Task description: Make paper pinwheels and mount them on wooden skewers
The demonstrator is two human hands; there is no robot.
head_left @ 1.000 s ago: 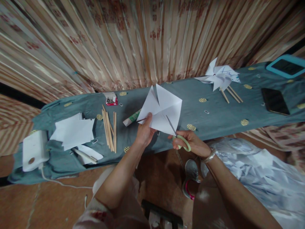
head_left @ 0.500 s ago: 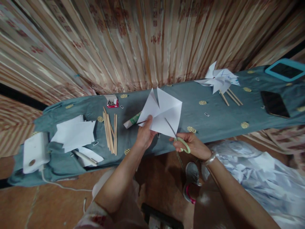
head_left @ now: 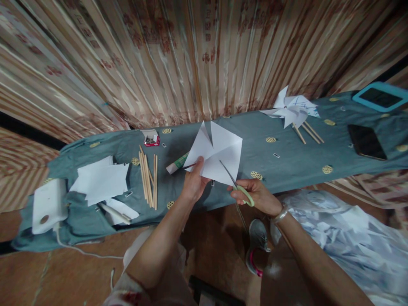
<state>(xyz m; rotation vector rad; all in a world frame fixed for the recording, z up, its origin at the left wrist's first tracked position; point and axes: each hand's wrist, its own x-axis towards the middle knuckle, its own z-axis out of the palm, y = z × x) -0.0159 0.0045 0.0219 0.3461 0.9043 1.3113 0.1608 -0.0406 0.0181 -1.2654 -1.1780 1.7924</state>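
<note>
Sticks [head_left: 146,180] lie on the worktop [head_left: 296,163] between the paper stack [head_left: 106,180], left, and the held sheet [head_left: 228,146]; pinwheels [head_left: 295,115] lie right.

This looks like a home craft corner: patterned curtains [head_left: 178,63] hang far, paper pinwheels [head_left: 293,117] lie on a pineapple-print-covered bench [head_left: 251,155], a plastic bag [head_left: 350,238] holds paper pieces near right.

Dim, muted light leaves the floor [head_left: 210,233] dark below the near edge of the table [head_left: 299,165], a soft shadow lies left of the pale paper [head_left: 225,148], and wide-angle distortion splays the slightly soft, faintly shiny curtain [head_left: 178,63] behind the far edge.
</note>
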